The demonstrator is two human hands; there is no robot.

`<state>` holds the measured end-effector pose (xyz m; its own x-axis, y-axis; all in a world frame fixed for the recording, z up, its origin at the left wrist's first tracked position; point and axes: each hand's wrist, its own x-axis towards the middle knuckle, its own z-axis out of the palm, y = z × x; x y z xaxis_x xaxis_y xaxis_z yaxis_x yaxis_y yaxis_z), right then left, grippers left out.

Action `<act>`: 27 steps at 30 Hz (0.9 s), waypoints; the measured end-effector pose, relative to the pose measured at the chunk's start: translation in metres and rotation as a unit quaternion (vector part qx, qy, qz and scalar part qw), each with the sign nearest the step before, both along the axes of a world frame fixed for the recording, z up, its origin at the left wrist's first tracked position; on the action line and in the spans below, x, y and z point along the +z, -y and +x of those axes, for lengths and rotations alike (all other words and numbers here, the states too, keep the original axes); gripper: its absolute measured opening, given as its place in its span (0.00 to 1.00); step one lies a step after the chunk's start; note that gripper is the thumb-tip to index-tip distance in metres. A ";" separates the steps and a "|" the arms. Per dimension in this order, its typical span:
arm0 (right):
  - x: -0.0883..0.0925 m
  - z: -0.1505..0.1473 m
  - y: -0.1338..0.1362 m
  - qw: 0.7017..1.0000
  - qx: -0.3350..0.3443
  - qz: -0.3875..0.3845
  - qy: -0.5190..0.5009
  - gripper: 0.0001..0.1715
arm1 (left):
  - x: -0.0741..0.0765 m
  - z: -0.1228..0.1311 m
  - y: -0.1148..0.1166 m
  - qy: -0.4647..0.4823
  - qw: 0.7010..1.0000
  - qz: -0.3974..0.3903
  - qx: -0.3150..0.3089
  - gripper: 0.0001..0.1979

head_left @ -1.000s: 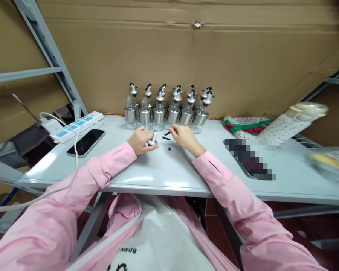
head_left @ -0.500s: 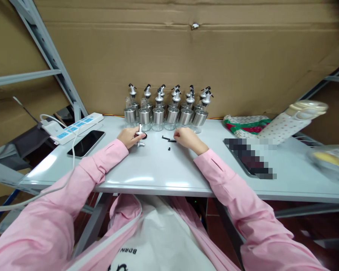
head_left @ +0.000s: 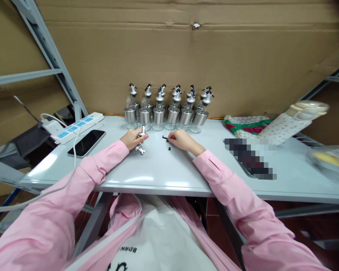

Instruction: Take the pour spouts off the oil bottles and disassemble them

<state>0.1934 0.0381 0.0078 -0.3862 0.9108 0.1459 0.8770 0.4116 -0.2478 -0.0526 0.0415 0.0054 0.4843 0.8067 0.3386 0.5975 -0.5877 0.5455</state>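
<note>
My left hand (head_left: pixel 133 137) is closed round a small silver pourer spout (head_left: pixel 142 132), held upright just above the grey table (head_left: pixel 164 169). A second silver pourer piece (head_left: pixel 140 150) lies on the table right below that hand. My right hand (head_left: pixel 181 139) rests on the table with its fingers pinched on a small black part (head_left: pixel 165 137). Another tiny black piece (head_left: pixel 169 148) lies loose between my hands. Several glass bottles with steel bands and pourer tops (head_left: pixel 166 110) stand in rows just beyond both hands.
A phone (head_left: pixel 86 142) and a white power strip (head_left: pixel 73 127) with cables lie at the left. A dark flat item (head_left: pixel 250 158), a red-green cloth (head_left: pixel 247 124) and a dotted roll (head_left: pixel 288 126) sit at the right. A cardboard wall stands behind.
My left hand moved left and back with the silver pourer, then lifted it upright; a second silver piece now lies below it. My right hand drew in slightly towards the small black part.
</note>
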 end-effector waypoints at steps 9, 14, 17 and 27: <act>0.006 0.004 0.005 0.997 -0.042 0.005 0.062 0.14 | 0.001 0.000 0.003 0.050 0.998 -0.041 0.008 0.21; -0.001 0.002 0.000 0.999 0.011 0.006 0.031 0.14 | 0.002 0.000 0.002 0.033 0.999 -0.023 0.009 0.20; -0.004 0.002 -0.002 0.998 0.051 0.027 0.018 0.16 | 0.001 -0.001 0.000 -0.001 1.000 0.011 0.011 0.20; -0.004 0.001 -0.001 0.997 0.065 0.038 0.019 0.20 | 0.002 -0.001 0.000 -0.148 0.981 0.114 0.041 0.21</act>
<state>0.1945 0.0395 0.0033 -0.5069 0.8397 0.1950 0.8231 0.5387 -0.1798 -0.0541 0.0413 0.0069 0.5248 0.7672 0.3687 0.7611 -0.6169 0.2004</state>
